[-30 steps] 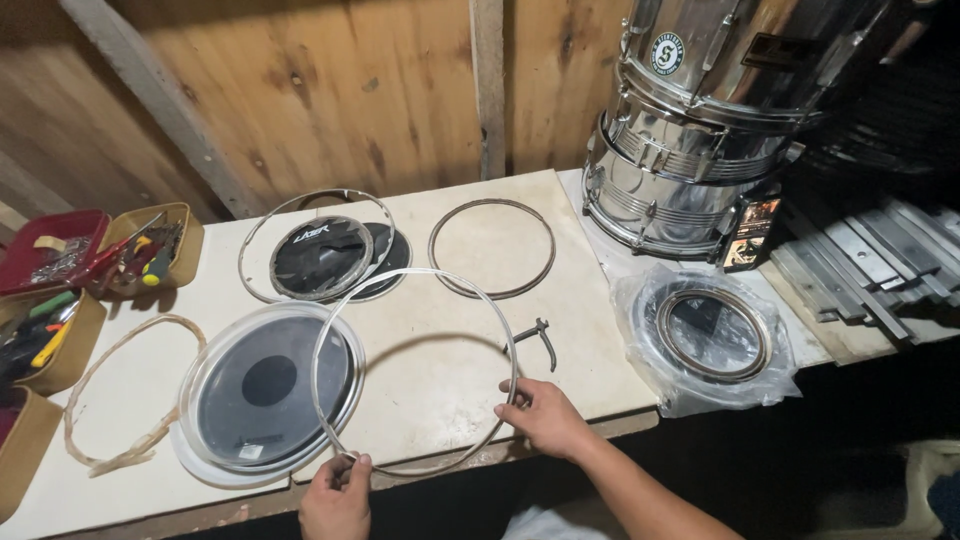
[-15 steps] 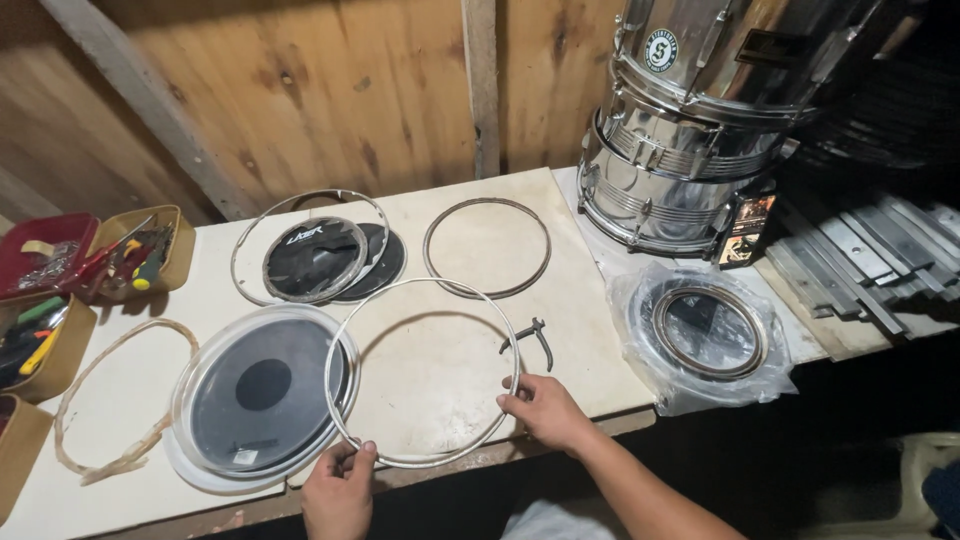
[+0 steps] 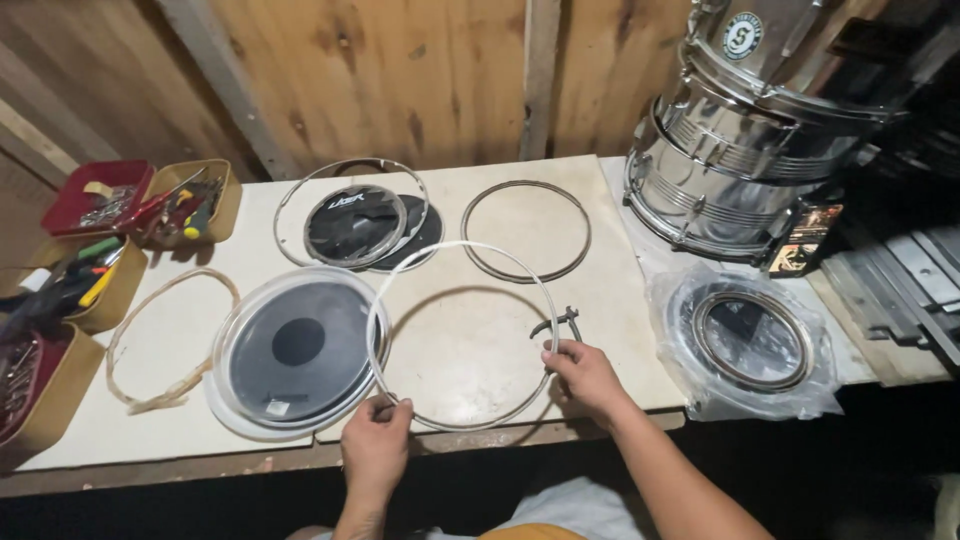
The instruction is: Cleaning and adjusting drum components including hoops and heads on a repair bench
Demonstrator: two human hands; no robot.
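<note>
Fingers of the left hand [image 3: 376, 440] and right hand [image 3: 582, 374] are gripping the white hoop [image 3: 462, 336] at its lower and right rim, centre frame, just above the table [image 3: 620, 310]. Advisable: keeping it level, clearing the drumhead [image 3: 296, 348] at left.

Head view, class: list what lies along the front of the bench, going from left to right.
Wooden hoop → clear drumhead with a black dot → white hoop, held by both hands → small metal clamp → bagged drumhead.
</note>
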